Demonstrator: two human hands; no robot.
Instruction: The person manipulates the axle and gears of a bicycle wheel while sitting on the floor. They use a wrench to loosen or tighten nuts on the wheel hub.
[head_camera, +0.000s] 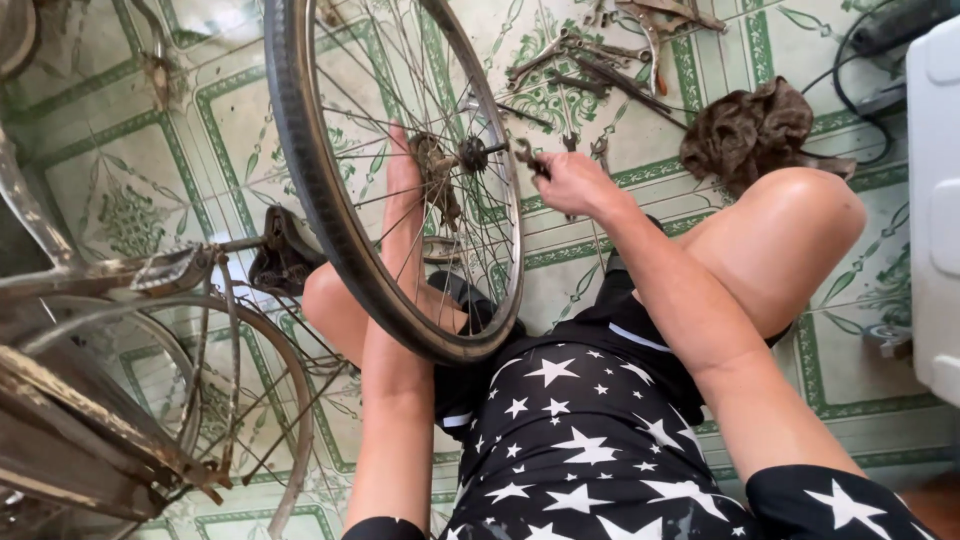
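A bicycle wheel (310, 170) with a dark tyre and thin spokes stands upright between my knees, its rim resting against my lap. My left hand (405, 175) reaches behind the spokes and holds the rusty hub (437, 160) from the far side. My right hand (568, 183) is on the near side, closed on a small metal wrench (528, 157) whose jaw points at the axle nut (473, 154). Part of my left hand is hidden by spokes.
A rusty bicycle frame with a second wheel (150, 400) and a pedal (283, 255) lies at my left. Several wrenches and pliers (600, 60) lie on the green patterned tile floor, beside a brown rag (750, 125). A white box (935, 200) stands at the right.
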